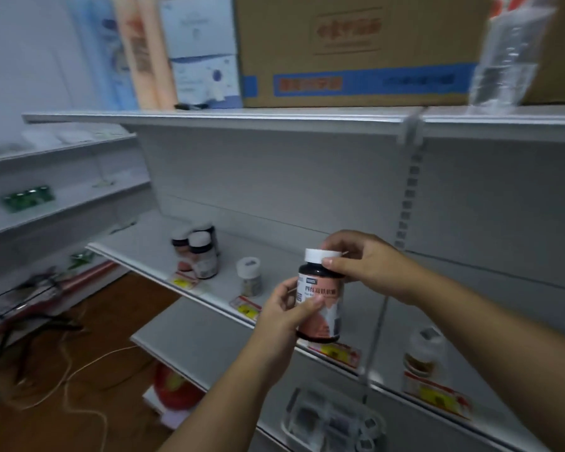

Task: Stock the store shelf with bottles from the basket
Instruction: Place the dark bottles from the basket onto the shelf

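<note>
Both hands hold a dark bottle (322, 298) with a white cap and a pink label, upright in front of the middle white shelf (150, 252). My left hand (286, 316) grips its lower body. My right hand (361, 262) pinches the cap from the right. On the shelf stand three similar dark bottles (198, 252) in a cluster at the left. A small clear bottle (250, 277) with a white cap stands between them and the held one. The basket is not clearly in view.
A cardboard box (356, 50) and tall packs sit on the top shelf (242, 120). Another bottle (424, 352) stands on the right section. A lower shelf (190, 331) holds a clear plastic pack (330, 419). Cables (69, 373) and a red object (173, 389) lie on the wooden floor.
</note>
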The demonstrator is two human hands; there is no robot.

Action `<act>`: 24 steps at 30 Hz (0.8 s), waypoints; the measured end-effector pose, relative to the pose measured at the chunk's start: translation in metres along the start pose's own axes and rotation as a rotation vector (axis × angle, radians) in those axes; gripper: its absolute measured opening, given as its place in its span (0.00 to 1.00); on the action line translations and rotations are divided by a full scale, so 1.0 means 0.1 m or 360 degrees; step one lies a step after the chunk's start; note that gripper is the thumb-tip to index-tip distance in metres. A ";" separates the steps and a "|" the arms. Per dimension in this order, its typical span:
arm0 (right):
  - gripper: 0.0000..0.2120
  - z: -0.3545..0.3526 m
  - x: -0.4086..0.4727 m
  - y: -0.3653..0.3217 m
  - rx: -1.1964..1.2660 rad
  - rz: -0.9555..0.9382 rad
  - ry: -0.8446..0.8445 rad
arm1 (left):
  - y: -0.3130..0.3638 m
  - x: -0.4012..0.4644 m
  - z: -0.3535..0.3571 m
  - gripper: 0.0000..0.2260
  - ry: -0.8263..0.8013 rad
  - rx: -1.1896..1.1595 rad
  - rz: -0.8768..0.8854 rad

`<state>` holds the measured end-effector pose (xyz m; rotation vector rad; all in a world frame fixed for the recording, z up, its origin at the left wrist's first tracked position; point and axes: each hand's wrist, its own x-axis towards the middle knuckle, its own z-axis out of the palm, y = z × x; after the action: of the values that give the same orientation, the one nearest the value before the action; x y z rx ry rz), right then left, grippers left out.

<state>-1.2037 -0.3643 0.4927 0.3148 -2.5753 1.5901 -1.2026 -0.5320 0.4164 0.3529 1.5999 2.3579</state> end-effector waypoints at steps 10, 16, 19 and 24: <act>0.05 1.33 1.62 -0.34 -0.0057 -0.0003 0.0314 | 0.45 0.38 -1.88 0.25 0.0306 0.0165 0.0043; 0.12 1.77 2.49 0.08 -0.0405 0.0144 0.0725 | 0.43 0.64 -2.69 0.13 0.0307 0.0402 -0.0094; 0.15 1.91 2.72 0.35 -0.0523 0.0277 0.0755 | 0.42 0.76 -2.79 0.16 0.0121 0.0753 -0.0161; 0.15 2.12 3.06 0.56 -0.0473 0.0390 0.0675 | 0.39 0.98 -2.98 0.20 -0.0065 0.1071 -0.0198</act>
<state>-1.5094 -0.5668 0.4072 -0.3384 -2.5190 1.1451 -1.4010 -0.7694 0.3497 0.4078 2.2821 1.6503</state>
